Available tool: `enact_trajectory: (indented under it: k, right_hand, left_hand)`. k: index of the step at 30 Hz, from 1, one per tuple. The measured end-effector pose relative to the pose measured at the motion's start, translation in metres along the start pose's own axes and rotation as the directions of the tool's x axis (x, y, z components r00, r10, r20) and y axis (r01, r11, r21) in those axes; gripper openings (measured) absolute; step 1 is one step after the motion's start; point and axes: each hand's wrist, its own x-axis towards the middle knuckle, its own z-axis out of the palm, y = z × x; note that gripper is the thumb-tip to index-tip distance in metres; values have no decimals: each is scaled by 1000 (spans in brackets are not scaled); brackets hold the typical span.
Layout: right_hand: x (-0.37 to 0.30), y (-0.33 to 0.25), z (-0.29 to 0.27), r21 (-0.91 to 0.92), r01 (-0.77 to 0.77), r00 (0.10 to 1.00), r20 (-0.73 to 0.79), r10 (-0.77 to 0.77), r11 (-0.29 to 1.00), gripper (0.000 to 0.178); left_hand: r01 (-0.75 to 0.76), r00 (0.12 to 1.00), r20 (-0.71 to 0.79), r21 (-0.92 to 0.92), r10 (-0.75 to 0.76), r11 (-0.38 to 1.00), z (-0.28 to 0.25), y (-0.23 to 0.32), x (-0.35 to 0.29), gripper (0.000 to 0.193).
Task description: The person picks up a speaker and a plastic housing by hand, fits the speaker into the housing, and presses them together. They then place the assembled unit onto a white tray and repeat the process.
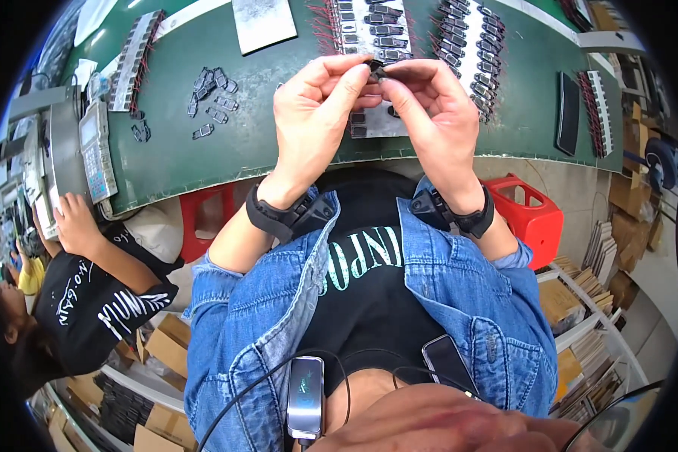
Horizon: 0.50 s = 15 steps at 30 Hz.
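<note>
My left hand [316, 113] and my right hand [438, 105] meet over the green table, both pinching a small black plastic part [377, 71] between thumbs and fingertips. My fingers cover much of it, so its exact kind is unclear. Just beyond and beneath the hands lies a white board [360, 30] with rows of black parts and red wires. To its right, a second white strip [471, 53] carries more of these wired black pieces. A loose pile of small black parts [209, 87] lies left of my left hand.
The green table [256, 143] has a white plate [265, 24] at the back, wired strips [135, 64] at the left and a black phone-like slab [569, 113] at the right. Red stools [531, 222] stand below its edge. Another person's hand [77, 226] is at far left.
</note>
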Motion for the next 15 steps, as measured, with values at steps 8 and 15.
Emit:
enact_trajectory:
  k: [8, 15]
  right_hand:
    - [6, 12, -9, -115, 15, 1000, 20, -13, 993, 20]
    - [10, 10, -21, -88, -8, 993, 114, 18, 996, 19]
  left_hand:
    - [64, 998, 33, -62, -62, 996, 1, -3, -3, 21]
    - [68, 997, 39, 14, -69, 998, 0, -5, -8, 20]
